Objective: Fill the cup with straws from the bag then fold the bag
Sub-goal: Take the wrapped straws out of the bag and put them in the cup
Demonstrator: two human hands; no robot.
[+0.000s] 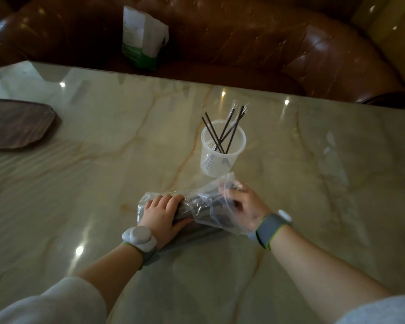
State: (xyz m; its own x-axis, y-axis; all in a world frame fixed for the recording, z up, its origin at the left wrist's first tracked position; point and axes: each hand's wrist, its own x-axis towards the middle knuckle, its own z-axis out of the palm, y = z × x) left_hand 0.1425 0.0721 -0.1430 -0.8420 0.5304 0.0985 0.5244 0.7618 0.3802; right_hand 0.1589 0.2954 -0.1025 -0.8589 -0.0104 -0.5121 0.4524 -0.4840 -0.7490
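Observation:
A clear plastic cup (222,157) stands upright on the marble table, holding several black wrapped straws (227,129) that lean against its rim. Just in front of it lies a clear plastic bag (197,206) full of dark straws, on its side. My left hand (161,216) grips the bag's closed left end and presses it to the table. My right hand (243,206) is inside the bag's open right end, covered by the film, with its fingers closed around straws at the mouth.
The marble table (103,171) reaches a far edge with a brown leather sofa (267,43) behind it. A white and green paper bag (143,38) sits on the sofa. A dark brown tray (14,122) lies at the table's left.

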